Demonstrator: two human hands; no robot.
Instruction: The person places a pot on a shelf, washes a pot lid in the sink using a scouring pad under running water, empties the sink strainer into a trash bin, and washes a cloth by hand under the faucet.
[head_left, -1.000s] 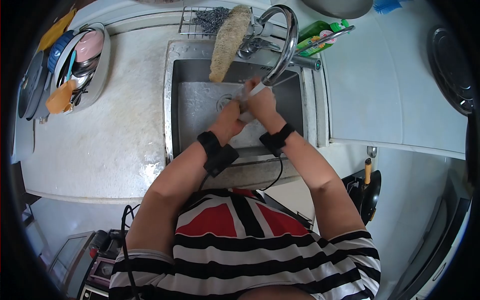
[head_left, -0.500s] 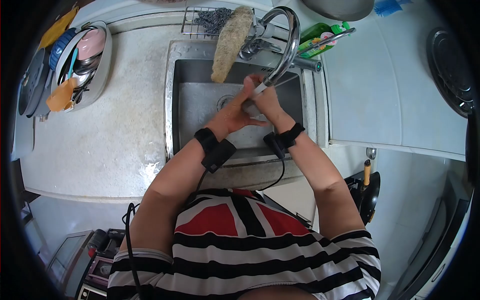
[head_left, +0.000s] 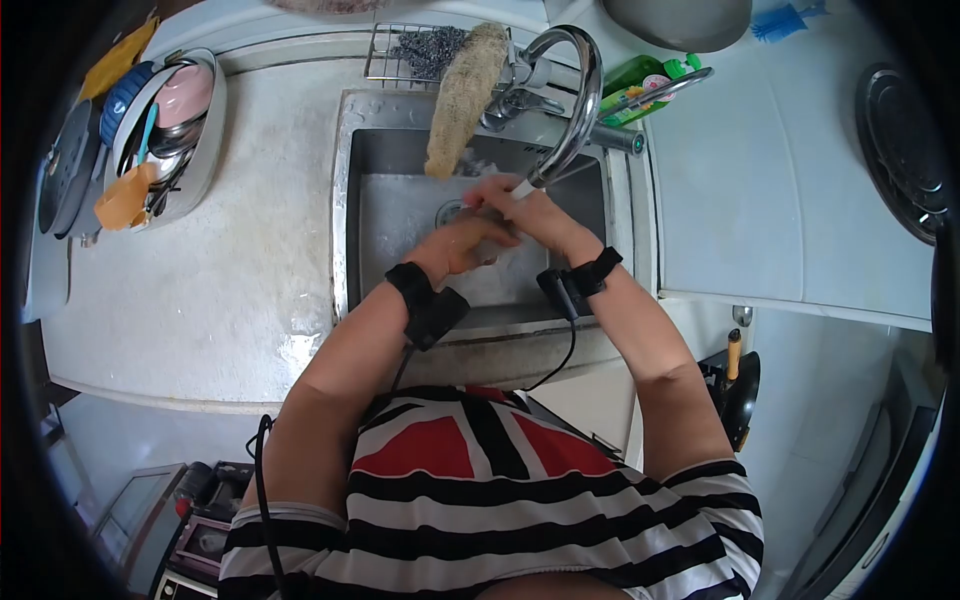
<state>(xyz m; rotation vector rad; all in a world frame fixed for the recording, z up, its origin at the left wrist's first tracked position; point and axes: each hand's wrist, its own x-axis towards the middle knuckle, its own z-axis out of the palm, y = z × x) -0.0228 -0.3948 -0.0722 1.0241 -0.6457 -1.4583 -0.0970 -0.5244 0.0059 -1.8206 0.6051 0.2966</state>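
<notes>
Both hands are together over the stainless steel sink [head_left: 400, 290], under the curved chrome faucet [head_left: 588, 85]. Water runs from its spout onto them. My left hand [head_left: 452, 246] is low on the left, its fingers bent toward the right and smeared by motion. Above it, my right hand [head_left: 533, 212] reaches leftward just below the spout, its fingertips blurred and partly covered. A blurred greyish patch shows between the hands; whether it is an object or water I cannot tell. The drain [head_left: 449, 212] lies just left of them.
A loofah [head_left: 467, 95] hangs over the sink's back edge beside a wire rack with a steel scrubber [head_left: 428, 50]. A green detergent bottle [head_left: 632, 78] lies behind the faucet. Left stands a dish basket [head_left: 205, 165]; right, a black lid [head_left: 905, 150].
My left hand has moved slightly down and its fingers have curled from a more spread pose. My right hand has shifted left, its fingers now reaching over the left hand.
</notes>
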